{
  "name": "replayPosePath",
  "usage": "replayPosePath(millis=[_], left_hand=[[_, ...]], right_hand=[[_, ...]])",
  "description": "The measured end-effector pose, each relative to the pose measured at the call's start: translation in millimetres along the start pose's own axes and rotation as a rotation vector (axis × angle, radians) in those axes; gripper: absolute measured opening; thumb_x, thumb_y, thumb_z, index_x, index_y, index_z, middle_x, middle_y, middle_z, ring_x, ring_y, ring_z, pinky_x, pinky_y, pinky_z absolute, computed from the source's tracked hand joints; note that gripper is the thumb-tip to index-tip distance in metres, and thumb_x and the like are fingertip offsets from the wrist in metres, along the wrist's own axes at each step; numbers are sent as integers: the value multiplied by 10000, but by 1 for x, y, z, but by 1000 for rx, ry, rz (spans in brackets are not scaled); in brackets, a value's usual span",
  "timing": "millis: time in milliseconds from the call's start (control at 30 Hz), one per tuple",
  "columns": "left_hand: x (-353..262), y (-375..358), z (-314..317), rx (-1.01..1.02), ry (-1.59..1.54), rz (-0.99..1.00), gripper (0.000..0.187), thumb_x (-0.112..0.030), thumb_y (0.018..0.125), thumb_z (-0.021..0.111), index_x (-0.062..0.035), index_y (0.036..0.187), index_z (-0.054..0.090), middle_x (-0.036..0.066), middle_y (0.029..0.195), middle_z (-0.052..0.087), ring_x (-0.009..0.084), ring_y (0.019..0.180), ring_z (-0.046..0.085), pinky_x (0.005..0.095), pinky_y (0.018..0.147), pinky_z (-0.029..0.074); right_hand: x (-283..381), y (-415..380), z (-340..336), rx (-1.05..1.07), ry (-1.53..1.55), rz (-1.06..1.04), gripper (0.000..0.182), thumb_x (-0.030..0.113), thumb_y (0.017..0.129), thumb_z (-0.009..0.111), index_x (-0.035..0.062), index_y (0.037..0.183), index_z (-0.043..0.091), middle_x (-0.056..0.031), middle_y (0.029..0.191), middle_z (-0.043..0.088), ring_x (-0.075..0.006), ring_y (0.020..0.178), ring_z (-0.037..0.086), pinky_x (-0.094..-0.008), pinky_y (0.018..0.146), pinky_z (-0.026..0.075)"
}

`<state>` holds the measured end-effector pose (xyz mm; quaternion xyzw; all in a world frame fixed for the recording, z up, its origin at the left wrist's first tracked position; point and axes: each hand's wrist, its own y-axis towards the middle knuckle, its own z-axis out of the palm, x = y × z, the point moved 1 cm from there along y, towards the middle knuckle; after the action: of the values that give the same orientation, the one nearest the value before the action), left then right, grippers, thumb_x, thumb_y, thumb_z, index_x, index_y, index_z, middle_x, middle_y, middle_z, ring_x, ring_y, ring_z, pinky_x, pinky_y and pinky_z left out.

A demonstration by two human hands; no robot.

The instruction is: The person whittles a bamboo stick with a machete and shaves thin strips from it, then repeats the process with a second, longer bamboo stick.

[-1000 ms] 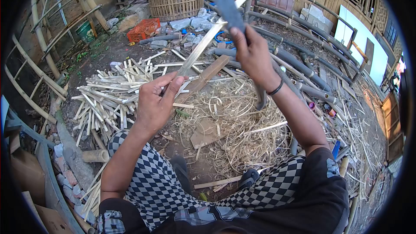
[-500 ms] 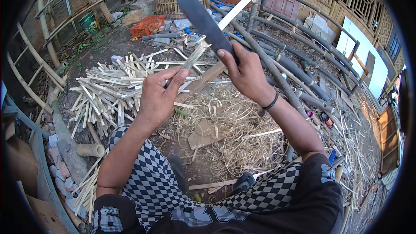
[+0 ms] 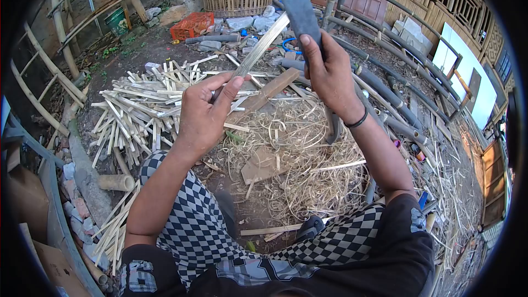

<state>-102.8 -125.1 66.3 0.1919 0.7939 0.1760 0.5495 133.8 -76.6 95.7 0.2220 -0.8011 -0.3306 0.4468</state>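
- No legible text, label, brand or sign appears anywhere in the head view.
- Shorts (image 3: 137,278), lower left: a pale printed mark, possibly a numeral, is visible but too blurred and cropped to read.
- Orange crate (image 3: 192,24): no readable marking.

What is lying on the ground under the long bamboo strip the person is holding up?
Below the pale bamboo strip sit a heap of cut bamboo slats, curly straw-coloured shavings and a brown wooden board. The left hand covers the strip's near end and the ground beneath.
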Motion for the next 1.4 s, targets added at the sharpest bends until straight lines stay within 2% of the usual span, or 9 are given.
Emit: replayPosePath(millis=[133,433,567,633,700,767,1100,1233,1400], left_hand=[[7,1,0,-25,18,-28,304,-274,1038,612,-33,1180,732,-91,624,442,3,529,359,208,491,271],[6,-5,-6,-25,321,92,282,-261,1017,634,-19,1103,751,8,668,599,61,602,496,257,567,405],[-6,-8,-15,44,436,96,349,-289,1031,593,6,875,693,83,664,602,131,591,517,326,581,425],[2,-8,-20,19,486,152,383,-286,1041,570,12,803,605,119,632,559,175,558,503,355,569,412],[0,-11,-26,19,616,171,376,-341,1045,552,-16,858,578,192,631,567,376,592,594,455,588,447],[5,-12,-27,12,637,205,362,-330,1044,553,-18,863,576,198,631,568,394,590,591,463,576,442],[8,-18,-31,-4,622,348,297,-251,1033,582,-18,849,565,201,596,554,406,532,578,464,507,415],[7,-15,-25,-8,607,307,307,-259,1040,570,-22,845,567,199,584,543,407,530,575,465,506,411],[7,-14,-33,0,634,247,326,-279,1047,554,-31,836,567,193,576,538,402,519,569,473,506,409]], right_hand=[[-2,6,-22,-49,51,148,390,379,1053,552,4,964,615,-33,626,576,-93,546,568,-307,514,455],[-19,29,-70,-236,-52,109,412,394,1050,544,-3,982,631,-49,614,579,-127,541,603,-317,518,471],[-27,41,-95,-290,-109,155,421,402,1052,524,3,969,632,-50,604,582,-134,538,618,-327,512,474],[-35,47,-105,-390,-104,66,406,414,1069,503,46,905,559,-5,560,520,-89,376,464,-262,360,359],[-38,47,-115,-396,-119,110,406,413,1070,497,40,927,573,-10,562,531,-95,375,471,-266,360,367],[-42,47,-123,-415,-155,166,412,415,1070,495,29,958,586,-16,562,540,-99,379,482,-268,361,373],[-43,42,-121,-422,-259,139,440,418,1044,532,-2,1000,657,-122,625,626,-224,553,649,-378,544,486],[-33,12,-56,-196,-238,-150,349,353,1020,589,8,1002,635,-225,704,642,-423,690,673,-449,608,499],[-18,22,-62,-204,-300,-46,346,339,1029,570,1,976,626,-219,707,649,-426,692,671,-448,604,497]])
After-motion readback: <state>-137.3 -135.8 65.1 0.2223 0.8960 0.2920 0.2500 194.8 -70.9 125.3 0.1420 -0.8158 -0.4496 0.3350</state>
